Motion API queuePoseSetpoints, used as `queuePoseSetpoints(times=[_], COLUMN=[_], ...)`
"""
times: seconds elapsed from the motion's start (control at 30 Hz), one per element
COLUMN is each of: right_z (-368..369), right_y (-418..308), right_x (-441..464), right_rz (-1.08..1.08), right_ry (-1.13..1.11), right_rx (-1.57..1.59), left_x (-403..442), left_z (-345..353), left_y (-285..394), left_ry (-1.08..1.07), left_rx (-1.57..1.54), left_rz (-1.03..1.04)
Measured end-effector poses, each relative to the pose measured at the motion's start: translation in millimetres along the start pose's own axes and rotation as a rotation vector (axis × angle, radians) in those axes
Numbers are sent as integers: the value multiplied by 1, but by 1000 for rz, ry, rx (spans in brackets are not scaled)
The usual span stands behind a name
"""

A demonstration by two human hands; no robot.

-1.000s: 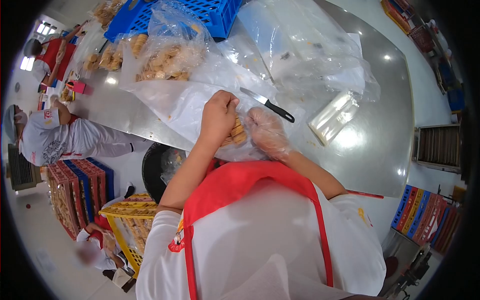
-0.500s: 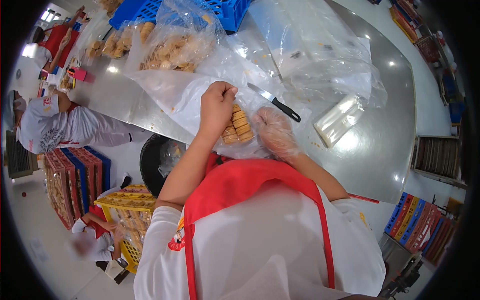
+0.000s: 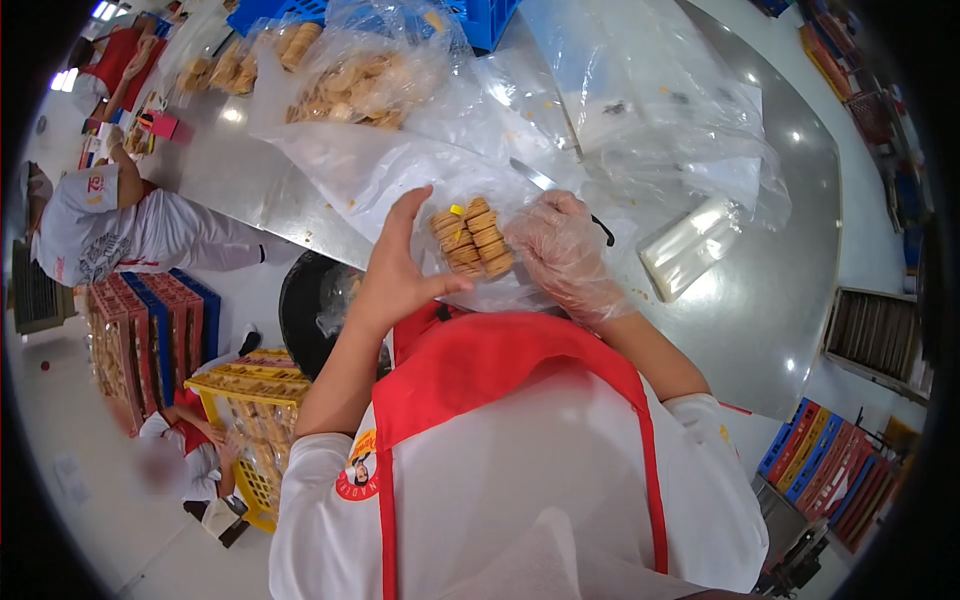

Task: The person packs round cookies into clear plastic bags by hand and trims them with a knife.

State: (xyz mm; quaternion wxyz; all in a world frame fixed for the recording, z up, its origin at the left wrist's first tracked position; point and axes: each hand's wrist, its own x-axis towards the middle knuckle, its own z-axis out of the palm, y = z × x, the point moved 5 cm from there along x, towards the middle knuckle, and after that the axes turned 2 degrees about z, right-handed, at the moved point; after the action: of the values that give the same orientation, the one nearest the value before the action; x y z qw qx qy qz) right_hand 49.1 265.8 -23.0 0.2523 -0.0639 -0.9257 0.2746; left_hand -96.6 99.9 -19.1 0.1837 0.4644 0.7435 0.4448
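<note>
So, biscuits all over this table, mostly in clear plastic. Middle of the frame is the biscuit pack: round ones stacked in two side-by-side rows, with a little yellow tag on top, lying on white plastic sheeting. Left hand is bare, thumb and fingers spread wide along the pack's left side, not gripping anything; can't tell if the thumb tip is touching it. Right hand is in a clear glove with the fingers curled in, just right of the pack. It covers part of a knife, and honestly I can't tell if it's grasping that or anything else.

Container-wise, upper middle has a big clear bag with loose round biscuits heaped inside. Behind it at the top edge is a blue crate, contents not really visible. Left of center, a black bin has crumpled clear plastic in it. Lower left, a yellow crate is loaded with biscuits in clear packaging.
</note>
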Motion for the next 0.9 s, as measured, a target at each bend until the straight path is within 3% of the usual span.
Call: queuePoseSetpoints(times=[0.17,0.47,0.9], right_z=[9,-13,14], right_y=[-1,-23,-28], right_x=[4,28,53], right_rz=[-35,17,-13], right_ry=[-55,-395,-464], right_rx=[-21,-197,-213], left_x=[-13,1,6], left_z=[11,29,21], left_y=[2,0,-4], left_ry=[-41,-27,-109], left_rx=[133,95,25], left_rz=[82,151,129])
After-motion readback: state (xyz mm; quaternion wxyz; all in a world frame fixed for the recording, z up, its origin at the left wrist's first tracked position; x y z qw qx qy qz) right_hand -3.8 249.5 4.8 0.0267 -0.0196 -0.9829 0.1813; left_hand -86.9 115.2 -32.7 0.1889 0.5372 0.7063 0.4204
